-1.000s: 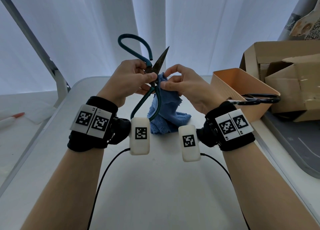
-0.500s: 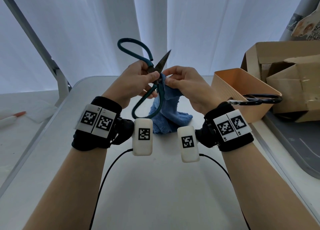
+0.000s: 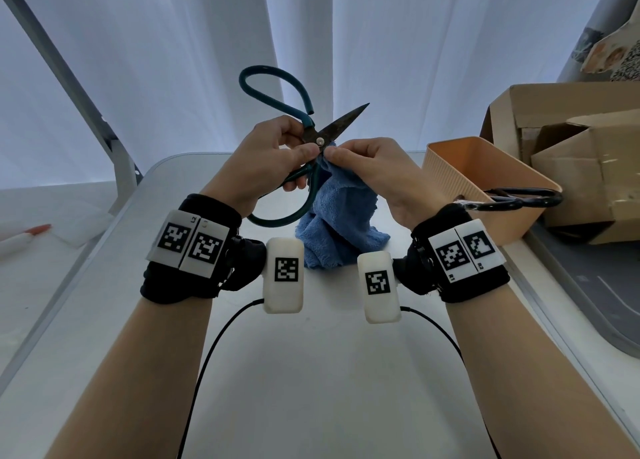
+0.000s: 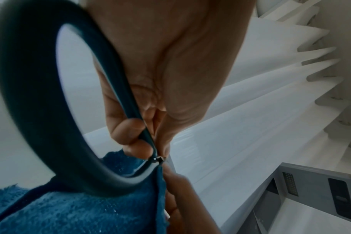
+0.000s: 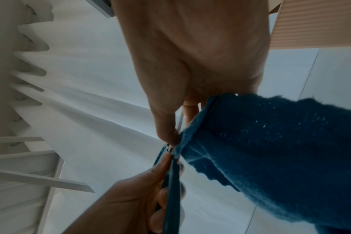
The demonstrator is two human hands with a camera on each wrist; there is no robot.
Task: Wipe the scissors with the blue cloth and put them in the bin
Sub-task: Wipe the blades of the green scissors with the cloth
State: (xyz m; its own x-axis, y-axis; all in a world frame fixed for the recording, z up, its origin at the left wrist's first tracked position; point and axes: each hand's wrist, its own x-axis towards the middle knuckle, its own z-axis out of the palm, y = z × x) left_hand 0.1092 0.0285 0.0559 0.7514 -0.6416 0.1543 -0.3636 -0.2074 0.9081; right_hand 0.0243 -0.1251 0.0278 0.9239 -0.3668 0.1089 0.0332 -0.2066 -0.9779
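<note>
Left hand [image 3: 266, 162] holds the teal-handled scissors [image 3: 298, 136] up over the white bench [image 3: 311, 372], fingers [image 4: 130, 131] curled and clamped on the handle just below the pivot, one bare blade pointing up and right. Right hand [image 3: 377, 174] pinches the blue cloth [image 3: 341, 226] against the scissors right beside the pivot, thumb and fingers together on the fabric; the cloth's lower end rests bunched on the bench. Orange bin [image 3: 460, 167] stands to the right, well apart from the scissors, with a black pair of scissors [image 3: 519, 197] lying across its near rim.
</note>
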